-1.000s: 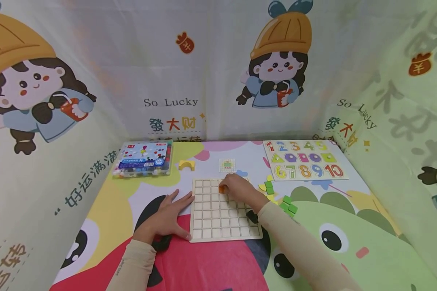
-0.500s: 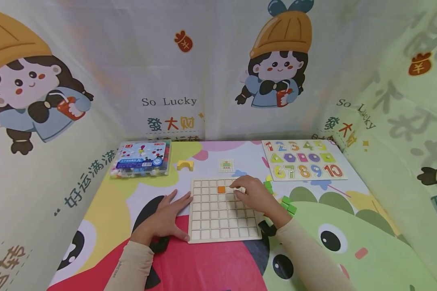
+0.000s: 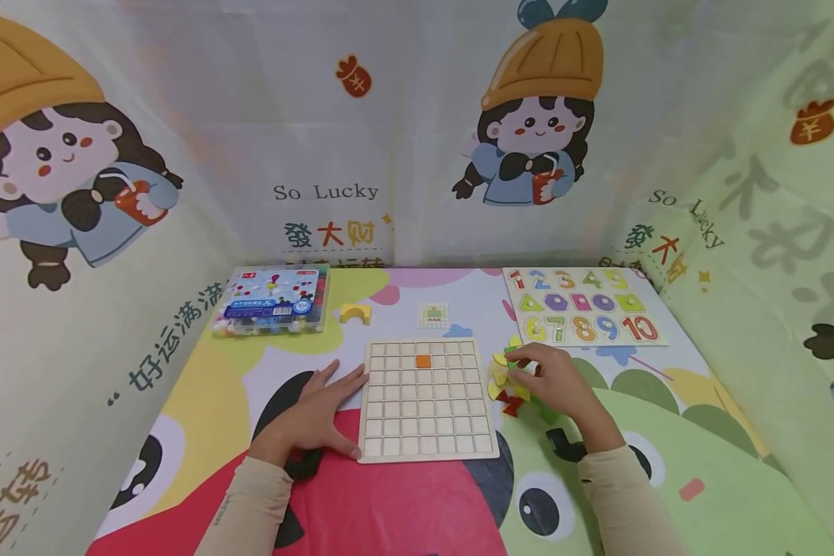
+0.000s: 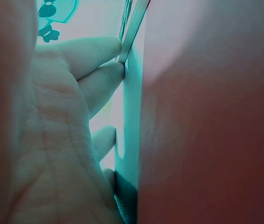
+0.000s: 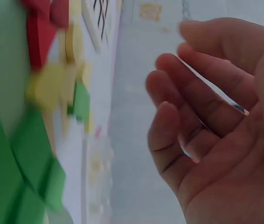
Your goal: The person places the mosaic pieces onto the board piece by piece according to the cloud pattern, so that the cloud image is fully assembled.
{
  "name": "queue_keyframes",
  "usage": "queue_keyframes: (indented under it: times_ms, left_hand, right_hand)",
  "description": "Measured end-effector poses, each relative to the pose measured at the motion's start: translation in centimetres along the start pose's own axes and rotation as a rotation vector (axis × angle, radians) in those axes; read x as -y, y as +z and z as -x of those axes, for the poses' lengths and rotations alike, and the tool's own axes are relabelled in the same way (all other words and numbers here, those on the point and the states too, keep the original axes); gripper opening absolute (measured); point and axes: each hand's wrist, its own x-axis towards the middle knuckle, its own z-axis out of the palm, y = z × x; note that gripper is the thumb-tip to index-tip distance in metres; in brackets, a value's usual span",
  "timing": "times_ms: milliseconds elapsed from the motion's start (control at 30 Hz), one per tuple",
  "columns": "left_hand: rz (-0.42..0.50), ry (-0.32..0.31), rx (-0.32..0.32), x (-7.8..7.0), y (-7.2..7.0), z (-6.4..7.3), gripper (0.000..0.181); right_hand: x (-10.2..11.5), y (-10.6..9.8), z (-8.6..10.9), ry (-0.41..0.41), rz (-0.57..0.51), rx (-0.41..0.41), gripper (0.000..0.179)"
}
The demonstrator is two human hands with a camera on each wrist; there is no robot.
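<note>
A wooden grid board [image 3: 427, 455] lies in the middle of the table, with one orange square tile [image 3: 423, 361] in its second row from the top. My left hand [image 3: 310, 417] rests spread at the board's left edge, fingertips and thumb touching it; the left wrist view shows the fingers [image 4: 97, 88] against that edge. My right hand [image 3: 556, 378] hovers over the loose pieces right of the board, fingers loosely bent and nothing between them in the right wrist view. Below it lie green squares [image 5: 31, 144], yellow pieces [image 3: 499, 375] and red triangles [image 3: 512, 405], partly hidden by the hand.
Behind the board lies a small pattern card [image 3: 434, 316], with a yellow arch block [image 3: 356, 313] to its left. A clear plastic box of parts [image 3: 272, 301] stands at the back left. A number and shape puzzle board [image 3: 584, 305] lies at the back right.
My right hand has let go of the orange tile, leaving it in the board, and has moved right to the loose pieces. My left hand has stayed at the board's edge.
</note>
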Motion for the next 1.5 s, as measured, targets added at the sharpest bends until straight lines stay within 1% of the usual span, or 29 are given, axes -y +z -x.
queue_keyframes:
  times_ms: [100,200,400,500,600,667,733,833,1000,1133,1333,1433,1500]
  left_hand:
    - [0.007,-0.007,-0.002,0.1,0.0,0.1,0.127]
    - [0.025,-0.006,-0.009,0.0,-0.1,0.2,0.127]
    - [0.029,0.012,-0.009,0.0,0.0,0.1,0.128]
    - [0.024,0.014,-0.004,0.0,0.0,0.0,0.128]
    - [0.02,0.012,-0.002,0.0,0.0,0.0,0.128]
    - [0.015,0.008,-0.003,0.0,0.0,0.0,0.128]
    - [0.014,0.003,-0.005,0.1,0.1,0.0,0.128]
    - [0.013,-0.003,-0.007,0.1,0.1,0.1,0.128]
    - [0.026,0.008,-0.002,0.0,0.0,0.2,0.128]
    - [0.032,0.014,0.008,0.1,0.1,0.2,0.128]
    - [0.02,0.012,0.006,0.1,0.1,0.1,0.129]
    - [0.02,0.012,-0.002,0.1,0.1,0.1,0.128]
    - [0.02,0.012,-0.003,0.2,0.1,0.1,0.128]
  right_hand:
    - [-0.8,-0.7,0.4,0.039,0.041,0.005,0.026]
    - [-1.6,-1.1,0.7,0.077,0.071,0.03,0.023]
    - [-2.9,-0.9,1.4,0.082,0.154,0.062,0.018]
    - [-3.3,-0.8,1.5,0.107,0.143,0.073,0.019]
    - [-3.5,-1.0,0.8,0.154,0.122,0.102,0.022]
    - [-3.8,-1.2,0.0,0.16,0.128,0.118,0.024]
    - [-4.3,-1.4,-1.0,0.152,0.156,0.131,0.025]
    - [-4.9,-1.6,-2.5,0.116,0.201,0.141,0.024]
    - [-5.4,-2.0,-4.5,0.084,0.246,0.168,0.022]
    - [-5.3,-2.0,-5.3,0.071,0.242,0.205,0.022]
    - [-4.5,-1.5,-6.0,0.083,0.219,0.277,0.021]
    - [-4.0,-1.1,-6.3,0.091,0.229,0.313,0.023]
    - [-4.0,-0.8,-6.5,0.096,0.25,0.316,0.024]
